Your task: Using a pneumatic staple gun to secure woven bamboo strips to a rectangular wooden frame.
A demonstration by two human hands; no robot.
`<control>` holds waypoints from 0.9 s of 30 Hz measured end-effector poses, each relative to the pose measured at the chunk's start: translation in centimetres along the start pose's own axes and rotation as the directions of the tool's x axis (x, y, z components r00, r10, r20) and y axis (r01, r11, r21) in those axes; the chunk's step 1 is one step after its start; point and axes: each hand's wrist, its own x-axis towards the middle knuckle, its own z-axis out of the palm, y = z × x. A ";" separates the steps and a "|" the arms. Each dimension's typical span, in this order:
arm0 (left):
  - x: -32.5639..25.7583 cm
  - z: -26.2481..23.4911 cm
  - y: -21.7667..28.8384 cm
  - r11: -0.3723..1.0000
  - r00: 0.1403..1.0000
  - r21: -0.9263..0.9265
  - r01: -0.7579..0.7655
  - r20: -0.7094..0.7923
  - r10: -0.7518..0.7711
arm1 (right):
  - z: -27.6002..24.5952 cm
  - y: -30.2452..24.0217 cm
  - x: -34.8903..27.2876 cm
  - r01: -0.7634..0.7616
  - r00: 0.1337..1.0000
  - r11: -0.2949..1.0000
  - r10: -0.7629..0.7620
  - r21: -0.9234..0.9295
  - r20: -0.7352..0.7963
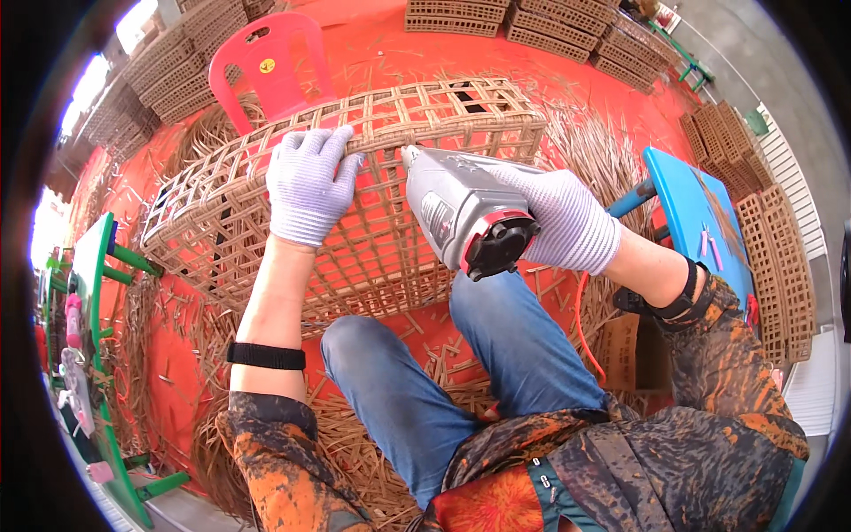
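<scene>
A large open-weave wicker basket (372, 222) lies in front of my knees, its wrapped rim running across the middle. My left hand (310, 183), in a white-and-grey striped glove, grips that rim from above, fingers over the edge and thumb to the right. In my right hand (567, 217), gloved alike, is a grey nail gun (465, 204) with a black and red end cap. The gun's nose meets the rim just right of my left hand. My right fingers are largely hidden behind the gun's body.
A pink plastic chair (270, 66) stands beyond the basket. A blue stool (696, 222) with small snips (709, 241) on it is at right. The green-framed stand (97, 355) is at left. Loose strips (585, 142) litter the red floor; stacked baskets (558, 31) line the back. An orange hose (581, 328) trails right.
</scene>
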 end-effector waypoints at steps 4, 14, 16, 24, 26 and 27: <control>0.3 0.2 0.3 0.999 0.999 0.009 -0.041 -0.012 0.041 | 0.0 -0.2 0.5 0.024 1.000 1.000 -0.024 -0.014 0.012; -0.5 -1.2 -0.6 0.992 0.996 -0.110 0.056 0.079 -0.048 | 1.2 -0.7 1.9 0.131 0.991 0.990 -0.132 -0.051 -0.027; -1.4 -2.0 -1.6 0.995 0.995 -0.094 0.043 0.089 -0.035 | 1.3 -0.7 2.0 0.147 0.988 0.987 -0.149 -0.062 -0.038; -0.4 -1.2 -0.5 0.999 0.999 0.018 0.039 0.018 -0.040 | 2.2 -0.5 2.0 0.114 0.992 0.979 -0.121 -0.169 -0.031; -0.5 -1.0 -0.5 0.998 0.999 0.043 0.034 0.009 -0.035 | 2.3 -0.6 2.1 0.104 0.994 0.982 -0.108 -0.160 -0.017; -0.5 -1.0 -0.5 0.997 0.999 0.065 0.032 0.011 -0.032 | 2.3 -0.6 2.1 0.092 0.996 0.984 -0.094 -0.152 -0.004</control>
